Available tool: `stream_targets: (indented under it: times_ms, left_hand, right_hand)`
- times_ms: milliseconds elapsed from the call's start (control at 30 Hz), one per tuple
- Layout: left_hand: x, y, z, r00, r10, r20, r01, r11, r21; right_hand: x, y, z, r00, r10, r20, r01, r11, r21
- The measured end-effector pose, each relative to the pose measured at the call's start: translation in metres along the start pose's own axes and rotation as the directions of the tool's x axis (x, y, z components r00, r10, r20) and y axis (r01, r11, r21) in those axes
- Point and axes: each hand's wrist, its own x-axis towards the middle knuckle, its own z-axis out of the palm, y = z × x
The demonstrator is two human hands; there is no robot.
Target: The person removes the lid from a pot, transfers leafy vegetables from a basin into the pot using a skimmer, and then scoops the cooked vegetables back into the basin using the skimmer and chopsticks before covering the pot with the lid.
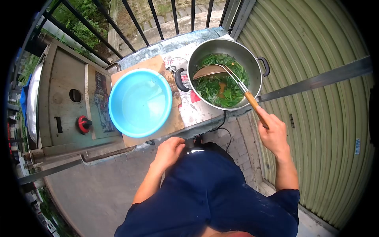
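the skimmer (210, 70) tilts over leafy greens (233, 94) inside the deep pot (252, 63), my right hand (273, 132) wrapped around its wooden handle (251, 100). left of the pot, a blue basin (169, 103) sits on a brown board (175, 121); my left hand (169, 152) curls near my dark shirt (201, 185), and i cannot tell whether its fingers hold anything. a metal cabinet (65, 104) stands beside the basin.
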Motion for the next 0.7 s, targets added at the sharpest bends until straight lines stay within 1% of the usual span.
stream_targets:
  times_ms: [33,67,100,167,200,267,300,367,433,467,500,567,633,700]
  left_hand:
    - [0.000,-0.003,0.001,1.000,-0.011,-0.019,0.011,1.000,-0.017]
    - [-0.001,-0.005,0.002,0.999,-0.022,-0.038,0.020,0.999,-0.032]
    - [-0.002,-0.006,0.003,0.999,-0.023,-0.034,0.021,0.999,-0.036]
    - [-0.002,-0.007,0.003,0.999,-0.028,-0.030,0.027,0.999,-0.038]
    - [-0.001,-0.005,0.002,0.999,-0.023,-0.028,0.022,0.999,-0.039]
    - [0.000,0.001,0.000,0.993,-0.111,0.040,0.113,0.991,-0.070]
    - [0.002,0.001,0.000,0.994,-0.103,0.040,0.106,0.992,-0.070]
    - [0.003,0.000,0.001,0.995,-0.088,0.042,0.090,0.994,-0.065]
    - [0.003,0.001,-0.001,0.996,-0.086,0.035,0.088,0.994,-0.072]
    - [0.003,0.000,-0.002,0.996,-0.087,0.029,0.089,0.993,-0.078]
    - [0.003,-0.001,-0.002,0.996,-0.087,0.029,0.089,0.993,-0.078]
    - [0.001,-0.006,-0.001,0.995,-0.100,0.019,0.101,0.993,-0.067]
    - [-0.002,-0.010,0.000,0.994,-0.103,0.021,0.104,0.993,-0.061]
    - [-0.006,-0.014,0.003,0.994,-0.105,0.022,0.106,0.993,-0.057]
  right_hand:
    - [-0.005,-0.001,-0.016,0.999,0.033,-0.004,-0.032,0.998,0.045]
    - [-0.010,-0.005,-0.033,0.993,0.109,0.042,-0.112,0.991,0.069]
    - [-0.014,-0.009,-0.045,0.993,0.112,0.045,-0.114,0.991,0.065]
    - [-0.019,-0.017,-0.063,0.975,0.216,0.047,-0.221,0.945,0.241]
    - [-0.021,-0.022,-0.070,0.946,0.297,0.134,-0.322,0.911,0.258]
    - [-0.023,-0.020,-0.061,0.945,0.295,0.144,-0.325,0.904,0.278]
    - [-0.025,-0.018,-0.054,0.944,0.291,0.158,-0.326,0.898,0.296]
    - [-0.020,-0.015,-0.041,0.938,0.302,0.169,-0.338,0.902,0.267]
    - [-0.013,-0.012,-0.027,0.948,0.304,0.089,-0.317,0.923,0.216]
    - [-0.010,-0.007,-0.020,0.974,0.225,0.004,-0.223,0.961,0.161]
    - [-0.005,-0.004,-0.016,0.974,0.225,0.003,-0.223,0.961,0.161]
    - [0.009,0.002,-0.008,0.975,0.182,-0.125,-0.170,0.980,0.101]
    - [0.020,0.016,0.008,0.974,0.171,-0.149,-0.163,0.984,0.066]
    - [0.028,0.030,0.026,0.976,0.165,-0.146,-0.168,0.986,-0.013]
